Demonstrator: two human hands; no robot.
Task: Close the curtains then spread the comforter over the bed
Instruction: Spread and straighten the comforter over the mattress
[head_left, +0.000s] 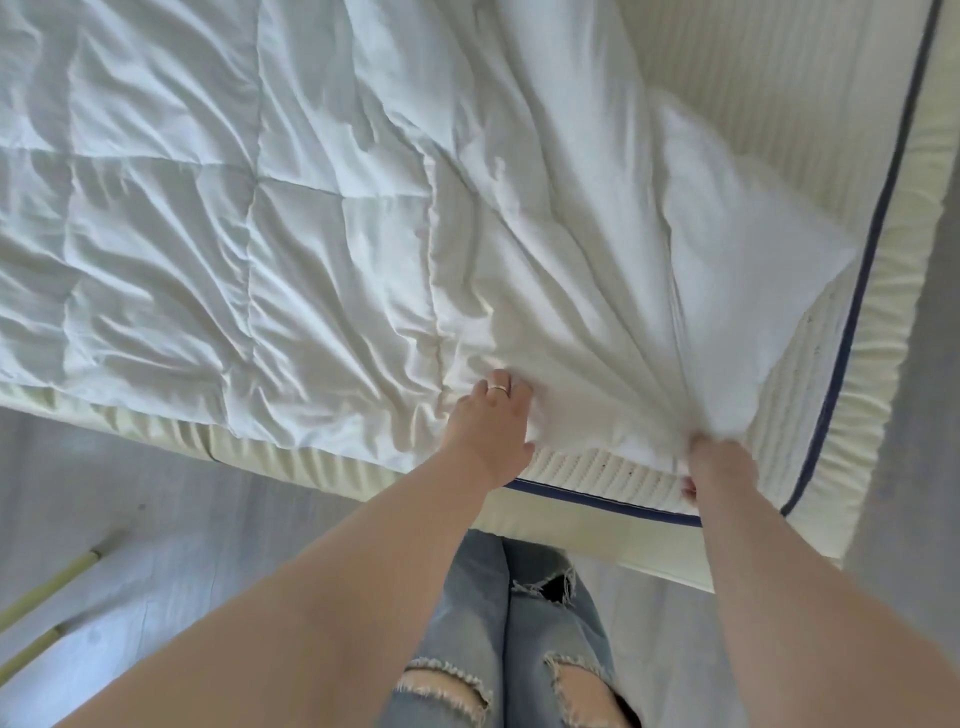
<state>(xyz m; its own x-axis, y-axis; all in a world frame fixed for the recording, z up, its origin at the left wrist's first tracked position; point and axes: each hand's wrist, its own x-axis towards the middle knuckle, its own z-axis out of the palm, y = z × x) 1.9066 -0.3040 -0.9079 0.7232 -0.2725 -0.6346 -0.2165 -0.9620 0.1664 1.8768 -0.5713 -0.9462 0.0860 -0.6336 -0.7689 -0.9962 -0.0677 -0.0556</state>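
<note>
— Where are we in the job?

— We judge we are on the second step, spreading the comforter. No curtains show in this view, so we cannot say anything about them. The comforter lies over most of the bed, quilted and wrinkled, but the near corner is still bunched and a strip of striped mattress stays bare along the far side and at the corner nearest us.

— And our hands?

— Our right hand has its grip pinched tight on a gathered fold at the comforter's edge; creases fan out from that pinch up across the cloth. Our left hand, with a ring on one finger, rests on the comforter close to the bed's near edge. Its fingers sink into the fabric, so we cannot tell whether that grip is spread flat or curled round a fold.

— What does the next move call for?

— In our view, drawing the bunched corner out toward the bare corner of the mattress, then letting the cloth go slack so the fan of creases falls flat. The left hand would do well to hold the near edge steady, so the part already laid does not drag along.

— Anything else nearby?

— A grey floor beneath us, and two pale rods lying on it at our left.
</note>
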